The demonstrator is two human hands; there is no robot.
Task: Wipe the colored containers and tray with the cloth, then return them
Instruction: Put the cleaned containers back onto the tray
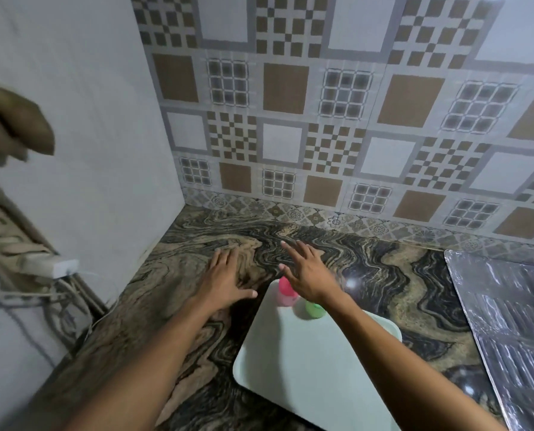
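1. A white tray (306, 362) is seen on the marbled counter (383, 275), its long side running from 6 to 12 o'clock.
2. Two containers are stood at the tray's 12 o'clock end, near the far left corner. The pink container (285, 290) is placed at 11 o'clock of the green container (314, 309), just beside it.
3. The left hand (228, 281) is laid palm down on the counter at 10 o'clock of the tray. Its fingers are spread and straight, nothing is held, and the thumb is pointed at 3 o'clock towards the tray's corner.
4. The right hand (309, 275) is stretched over the containers with fingers fanned towards 11 o'clock. The pink container is partly hidden by it. Whether it is touched cannot be told, and nothing is gripped.
5. A foil sheet (508, 321) is spread on the counter at 3 o'clock of the tray, apart from it.
6. A patterned tile wall (321, 119) is seen at 12 o'clock.
7. At 9 o'clock of the view a brown shape (14, 126) is seen, too blurred to be identified. Below it a white plug block (59, 267) with cables is seen.
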